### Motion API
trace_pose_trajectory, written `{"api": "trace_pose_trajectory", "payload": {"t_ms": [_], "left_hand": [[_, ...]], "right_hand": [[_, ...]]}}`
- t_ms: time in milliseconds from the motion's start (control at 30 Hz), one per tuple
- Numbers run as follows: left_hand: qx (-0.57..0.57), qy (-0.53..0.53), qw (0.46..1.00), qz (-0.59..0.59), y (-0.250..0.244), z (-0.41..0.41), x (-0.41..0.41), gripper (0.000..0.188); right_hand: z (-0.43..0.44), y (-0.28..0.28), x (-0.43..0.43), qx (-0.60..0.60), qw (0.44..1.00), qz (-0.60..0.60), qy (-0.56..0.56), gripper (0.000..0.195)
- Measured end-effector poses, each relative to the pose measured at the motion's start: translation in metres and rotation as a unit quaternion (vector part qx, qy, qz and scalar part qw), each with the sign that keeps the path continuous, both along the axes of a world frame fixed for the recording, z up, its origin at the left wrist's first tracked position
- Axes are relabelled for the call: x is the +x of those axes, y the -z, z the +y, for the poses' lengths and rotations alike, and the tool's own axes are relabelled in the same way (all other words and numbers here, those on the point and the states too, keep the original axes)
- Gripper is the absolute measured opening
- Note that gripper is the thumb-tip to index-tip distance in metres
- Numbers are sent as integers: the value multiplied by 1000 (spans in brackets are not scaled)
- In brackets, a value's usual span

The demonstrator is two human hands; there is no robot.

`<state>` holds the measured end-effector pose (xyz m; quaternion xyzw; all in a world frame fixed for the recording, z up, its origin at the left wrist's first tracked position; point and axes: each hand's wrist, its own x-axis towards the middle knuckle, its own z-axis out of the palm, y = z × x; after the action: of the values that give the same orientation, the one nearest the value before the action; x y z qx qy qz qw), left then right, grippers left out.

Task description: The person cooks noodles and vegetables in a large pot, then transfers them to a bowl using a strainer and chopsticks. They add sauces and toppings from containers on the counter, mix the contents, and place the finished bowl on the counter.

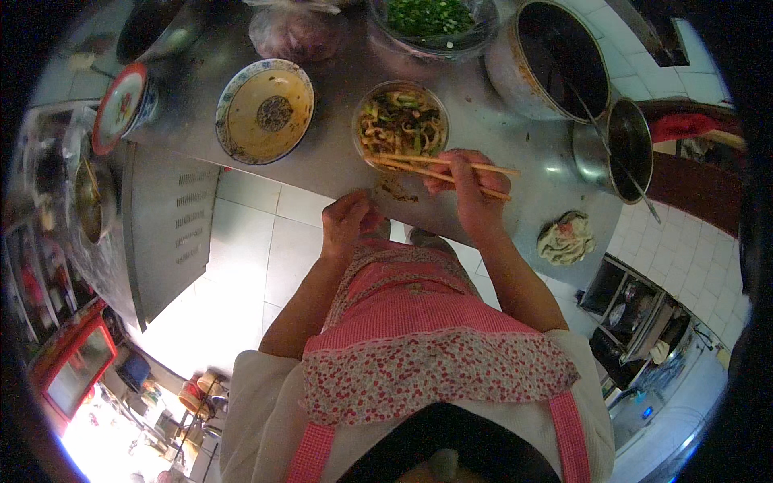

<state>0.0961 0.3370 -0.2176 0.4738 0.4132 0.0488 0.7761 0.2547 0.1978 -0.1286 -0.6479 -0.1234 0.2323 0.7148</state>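
Note:
My right hand (474, 190) grips a pair of wooden chopsticks (416, 160). Their tips reach the near rim of a clear round bowl (357, 136) of noodles (401, 124) with green vegetable pieces and dark sauce. Just below that bowl, a brown spill (395, 190) marks the metal counter (338, 145). Close to the counter's front edge, my left hand (347, 220) has its fingers curled; the inside of the palm is hidden. Left of the noodles stands a patterned ceramic bowl (266, 115) with brownish residue inside.
Chopped green herbs (429, 17) fill a bowl at the back, beside a plastic bag (296, 30). A large pot (513, 66) and a smaller metal pot (589, 154), with a long utensil handle (625, 172) across it, stand right. A crumpled cloth (566, 238) lies nearer. Red-rimmed enamelware (121, 108) sits left.

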Motion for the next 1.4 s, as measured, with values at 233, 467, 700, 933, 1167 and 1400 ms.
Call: {"api": "trace_pose_trajectory", "payload": {"t_ms": [233, 467, 700, 933, 1167, 1400], "left_hand": [[-9, -7, 1000, 25, -19, 5, 5, 31], [-6, 6, 1000, -10, -21, 8, 4, 32], [33, 48, 998, -4, -22, 10, 6, 37], [30, 58, 998, 5, -24, 11, 14, 37], [149, 110, 983, 10, -9, 7, 2, 32], [66, 29, 996, -58, -84, -8, 25, 39]], "right_hand": [[-22, -12, 6, -5, 998, -59, 10, 27], [0, 9, -10, 11, 993, -102, -58, 24], [-20, 21, -11, 54, 997, -11, -53, 31], [-40, 1, 26, 97, 987, 67, 105, 25], [8, 38, 21, -24, 893, -447, -52, 24], [37, 17, -28, -8, 886, -445, -129, 39]]}}
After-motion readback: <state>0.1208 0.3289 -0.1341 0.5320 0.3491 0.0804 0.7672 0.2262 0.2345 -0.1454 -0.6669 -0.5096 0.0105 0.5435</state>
